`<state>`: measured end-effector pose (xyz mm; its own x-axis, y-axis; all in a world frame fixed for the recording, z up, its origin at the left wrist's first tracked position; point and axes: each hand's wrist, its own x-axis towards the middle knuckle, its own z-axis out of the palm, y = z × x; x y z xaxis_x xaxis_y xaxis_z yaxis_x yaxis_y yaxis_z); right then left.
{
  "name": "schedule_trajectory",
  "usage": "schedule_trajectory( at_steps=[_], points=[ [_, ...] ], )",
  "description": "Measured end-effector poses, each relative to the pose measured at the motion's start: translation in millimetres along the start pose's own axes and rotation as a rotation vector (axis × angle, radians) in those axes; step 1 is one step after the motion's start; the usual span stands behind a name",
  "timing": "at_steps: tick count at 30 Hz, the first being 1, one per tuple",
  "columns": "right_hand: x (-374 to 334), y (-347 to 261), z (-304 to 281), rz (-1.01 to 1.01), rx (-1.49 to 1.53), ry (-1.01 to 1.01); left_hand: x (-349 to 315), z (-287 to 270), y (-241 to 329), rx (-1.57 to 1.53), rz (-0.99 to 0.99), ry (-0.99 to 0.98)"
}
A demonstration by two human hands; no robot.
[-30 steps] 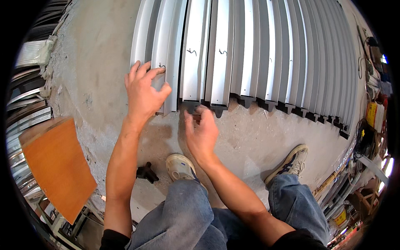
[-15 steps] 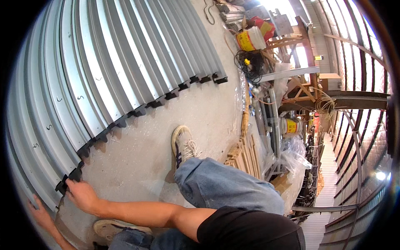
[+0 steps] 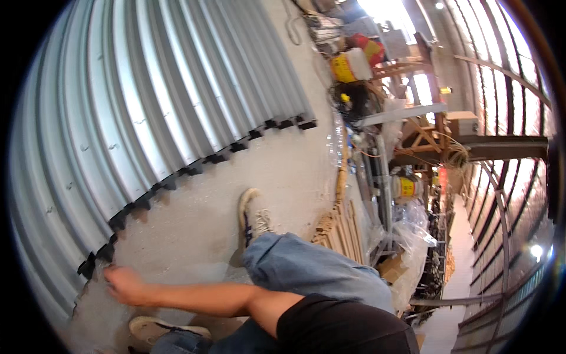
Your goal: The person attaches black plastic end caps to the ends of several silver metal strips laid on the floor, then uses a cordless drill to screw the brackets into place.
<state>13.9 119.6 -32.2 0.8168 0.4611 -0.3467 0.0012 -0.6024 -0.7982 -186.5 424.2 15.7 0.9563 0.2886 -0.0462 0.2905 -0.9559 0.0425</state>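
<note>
My right hand (image 3: 125,285) is over the floor, just off the lower corner of a stack of ribbed grey metal sheets (image 3: 132,121). Its fingers look curled in and are slightly blurred; what they hold, if anything, I cannot make out. Black toothed filler pieces (image 3: 168,182) line the near ends of the ribs. The closest black piece (image 3: 87,266) sits at the corner beside my right hand, apart from the fingertips. Small dark curved marks dot the sheets. My left hand is out of the picture.
My shoe (image 3: 254,215) stands on the concrete floor (image 3: 277,165). To the right lie wooden strips (image 3: 342,230), clear plastic wrap (image 3: 413,227), a white and yellow bucket (image 3: 352,65), dark coiled cable (image 3: 354,97) and a metal bar (image 3: 401,115). A cardboard box (image 3: 461,123) stands beyond.
My right hand has come away from the black piece at the sheet corner, moving slightly right and down. My left hand, earlier at the sheet's lower left edge, has left the view.
</note>
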Motion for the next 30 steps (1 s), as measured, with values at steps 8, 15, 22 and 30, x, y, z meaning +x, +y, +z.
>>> schedule_trajectory(
  at_steps=[8, 15, 22, 30],
  points=[
    [-7, -36, -45, 0.021, 0.0, -0.272, -135, -51, 116, -0.26, -0.482, -0.27],
    [-24, -52, -57, 0.047, 0.1, -0.456, -179, -78, 167, -0.379, -0.675, -0.226],
    [-26, -60, -60, -0.022, 0.017, -0.613, -156, -49, 178, -0.684, -0.795, -0.131],
    [-36, -79, -50, -0.301, 0.234, -0.676, -44, -62, 148, -1.248, -0.59, -0.131]
  ],
)
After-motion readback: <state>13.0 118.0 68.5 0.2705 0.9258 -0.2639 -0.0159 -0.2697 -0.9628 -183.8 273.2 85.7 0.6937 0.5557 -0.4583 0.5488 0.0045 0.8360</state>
